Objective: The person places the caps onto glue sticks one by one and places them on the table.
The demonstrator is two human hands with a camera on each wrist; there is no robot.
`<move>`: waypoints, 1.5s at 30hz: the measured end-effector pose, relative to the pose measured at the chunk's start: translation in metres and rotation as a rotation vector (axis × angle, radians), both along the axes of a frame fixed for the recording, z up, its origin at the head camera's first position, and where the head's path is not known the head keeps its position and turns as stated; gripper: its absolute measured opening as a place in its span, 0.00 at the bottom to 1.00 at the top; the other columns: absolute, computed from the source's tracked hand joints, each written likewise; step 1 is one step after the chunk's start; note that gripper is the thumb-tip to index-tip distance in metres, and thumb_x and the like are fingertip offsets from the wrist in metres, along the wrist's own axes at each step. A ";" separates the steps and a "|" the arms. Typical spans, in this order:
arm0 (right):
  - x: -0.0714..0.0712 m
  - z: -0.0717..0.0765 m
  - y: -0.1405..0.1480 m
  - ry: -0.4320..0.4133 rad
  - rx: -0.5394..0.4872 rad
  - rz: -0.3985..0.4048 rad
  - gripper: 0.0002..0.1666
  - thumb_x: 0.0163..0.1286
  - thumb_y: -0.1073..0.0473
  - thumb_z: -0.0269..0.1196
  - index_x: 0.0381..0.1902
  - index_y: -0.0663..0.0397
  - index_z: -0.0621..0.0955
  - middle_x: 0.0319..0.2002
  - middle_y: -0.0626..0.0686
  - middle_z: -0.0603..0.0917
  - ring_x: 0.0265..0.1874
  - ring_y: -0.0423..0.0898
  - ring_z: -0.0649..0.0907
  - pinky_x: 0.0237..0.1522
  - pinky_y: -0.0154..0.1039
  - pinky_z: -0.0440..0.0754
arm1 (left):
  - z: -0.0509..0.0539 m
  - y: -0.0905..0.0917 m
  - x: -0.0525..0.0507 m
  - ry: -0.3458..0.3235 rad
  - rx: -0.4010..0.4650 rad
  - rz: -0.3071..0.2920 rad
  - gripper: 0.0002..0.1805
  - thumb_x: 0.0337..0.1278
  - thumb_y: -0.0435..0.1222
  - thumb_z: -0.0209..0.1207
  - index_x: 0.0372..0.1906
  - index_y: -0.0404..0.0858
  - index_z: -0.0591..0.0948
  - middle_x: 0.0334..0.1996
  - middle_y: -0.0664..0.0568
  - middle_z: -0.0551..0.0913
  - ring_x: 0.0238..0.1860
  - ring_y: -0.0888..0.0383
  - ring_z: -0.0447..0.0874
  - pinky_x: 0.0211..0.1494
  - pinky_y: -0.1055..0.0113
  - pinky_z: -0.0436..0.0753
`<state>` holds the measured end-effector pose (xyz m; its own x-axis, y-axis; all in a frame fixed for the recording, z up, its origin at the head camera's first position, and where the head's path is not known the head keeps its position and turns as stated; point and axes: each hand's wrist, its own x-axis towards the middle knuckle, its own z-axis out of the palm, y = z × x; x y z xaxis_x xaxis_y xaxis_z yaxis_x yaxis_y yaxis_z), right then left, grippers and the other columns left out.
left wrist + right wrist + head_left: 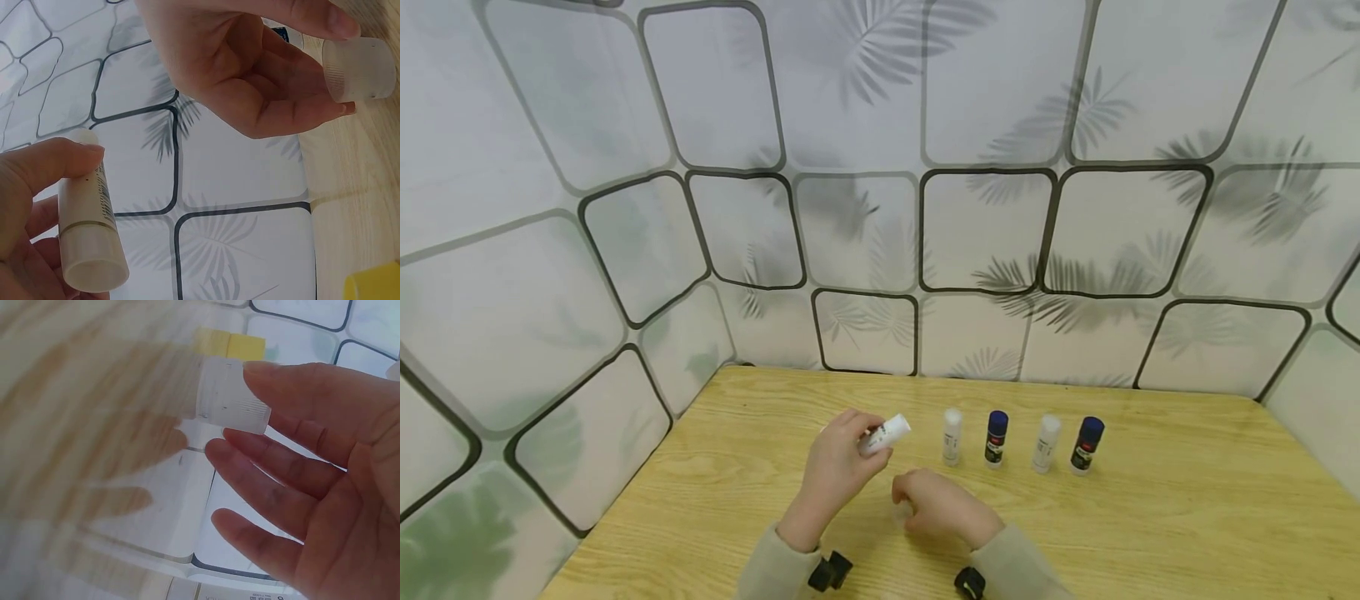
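Observation:
My left hand [838,467] grips a white glue stick [886,434] above the table, its end tilted up to the right in the head view. In the left wrist view the thumb lies along the glue stick [94,219], with a barcode and a hollow round end showing. Lower and to the right, my right hand [946,506] pinches a translucent ribbed cap [359,70] between thumb and fingertips. The right wrist view shows that cap [228,394] under the thumb, the other fingers spread loosely below. Cap and glue stick are apart.
Upright in a row on the wooden table [1187,500] stand a white stick [951,437], a blue-capped stick [996,439], another white stick [1046,444] and another blue-capped stick [1086,446]. A yellow object [375,284] shows partly. Patterned sheeting [865,233] encloses the back and sides.

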<state>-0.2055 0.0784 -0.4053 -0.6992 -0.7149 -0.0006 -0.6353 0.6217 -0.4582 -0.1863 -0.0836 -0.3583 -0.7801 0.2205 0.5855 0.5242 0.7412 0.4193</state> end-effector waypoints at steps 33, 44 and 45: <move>0.001 0.037 0.030 0.088 -0.237 -0.086 0.16 0.51 0.68 0.62 0.39 0.58 0.73 0.34 0.49 0.76 0.33 0.45 0.76 0.33 0.39 0.74 | 0.000 0.003 0.002 0.010 -0.034 -0.036 0.13 0.38 0.34 0.67 0.34 0.39 0.80 0.30 0.54 0.77 0.28 0.62 0.73 0.28 0.70 0.74; 0.005 0.052 0.042 0.116 -0.319 -0.200 0.14 0.54 0.64 0.63 0.38 0.52 0.72 0.34 0.47 0.78 0.35 0.44 0.78 0.33 0.38 0.76 | -0.001 0.004 0.002 -0.009 -0.074 -0.075 0.14 0.38 0.36 0.67 0.36 0.40 0.80 0.30 0.56 0.77 0.28 0.62 0.73 0.29 0.71 0.74; 0.005 0.053 0.042 0.121 -0.325 -0.203 0.14 0.54 0.64 0.64 0.38 0.52 0.72 0.34 0.47 0.78 0.35 0.44 0.78 0.32 0.38 0.76 | -0.001 0.004 0.002 -0.012 -0.079 -0.078 0.14 0.38 0.36 0.67 0.36 0.40 0.80 0.30 0.56 0.77 0.28 0.63 0.73 0.29 0.71 0.74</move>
<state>-0.2006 0.1207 -0.3525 -0.8073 -0.5116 0.2942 -0.5761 0.5751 -0.5808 -0.1843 -0.0793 -0.3593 -0.7656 0.3261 0.5545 0.5771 0.7290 0.3681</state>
